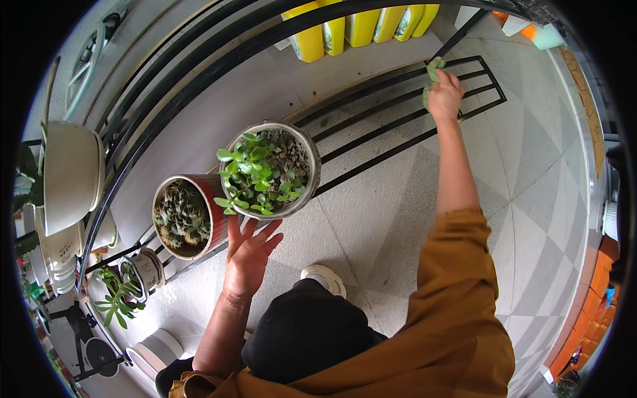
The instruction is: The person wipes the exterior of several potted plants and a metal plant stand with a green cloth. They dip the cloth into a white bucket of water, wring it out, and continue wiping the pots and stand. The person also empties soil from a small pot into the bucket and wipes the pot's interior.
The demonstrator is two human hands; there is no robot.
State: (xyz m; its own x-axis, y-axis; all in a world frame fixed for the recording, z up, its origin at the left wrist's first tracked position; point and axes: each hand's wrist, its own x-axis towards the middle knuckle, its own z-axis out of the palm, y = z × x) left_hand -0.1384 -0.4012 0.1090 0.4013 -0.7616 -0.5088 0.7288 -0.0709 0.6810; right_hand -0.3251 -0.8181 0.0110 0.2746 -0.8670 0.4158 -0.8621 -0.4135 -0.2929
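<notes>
My right hand [444,99] is closed round a crumpled green cloth [434,66] at the right end of a black metal slatted shelf [371,140]. The cloth touches the slats there. On the same shelf stands a round grey pot [314,159] holding a jade-like succulent [249,166] in gritty soil. My left hand [247,262] is at the near side of this pot, palm up with fingers spread. Its fingertips reach the pot's lower edge, and part of them is hidden there. Left of it, a red-and-white pot [215,212] holds a small spiny cactus [180,215].
Curved black rails [199,73] run above the shelf. Yellow bottles [361,28] line the back. A small pot [147,266] with a leafy succulent and white pots [70,169] stand at left. Orange blocks [587,318] lie at right. A white bucket-like container [156,351] is at lower left.
</notes>
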